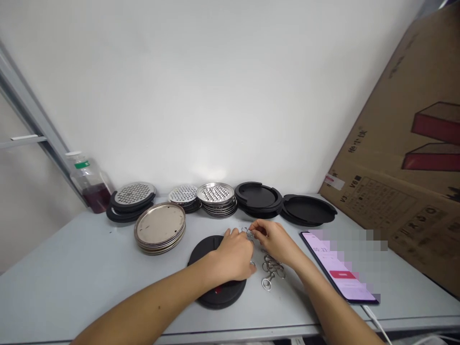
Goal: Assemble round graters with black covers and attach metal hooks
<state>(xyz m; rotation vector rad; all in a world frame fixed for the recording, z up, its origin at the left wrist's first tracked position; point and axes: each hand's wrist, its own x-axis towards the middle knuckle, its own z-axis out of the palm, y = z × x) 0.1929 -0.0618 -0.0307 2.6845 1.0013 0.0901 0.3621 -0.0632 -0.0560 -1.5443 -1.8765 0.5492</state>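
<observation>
My left hand (233, 255) lies over a black round disc (208, 249), its fingers bent over the disc's right side. A small red mark (217, 289) shows on the disc. Beside that hand's thumb a bit of a metal ring (252, 263) is visible, but what lies under the palm is hidden. My right hand (270, 238), just to the right, pinches a small metal ring piece (247, 232) between thumb and fingertips. Below the right hand, several shiny metal ring pieces (272, 269) lie in a loose heap on the table.
Along the wall stand a stack of silver plates (161, 224), grater discs (135, 193), coarse grater discs (215, 192) and black round trays (258, 195). A phone (339, 268) with a cable lies at the right. A large carton (398, 158) leans behind it; a jar (89, 184) stands far left.
</observation>
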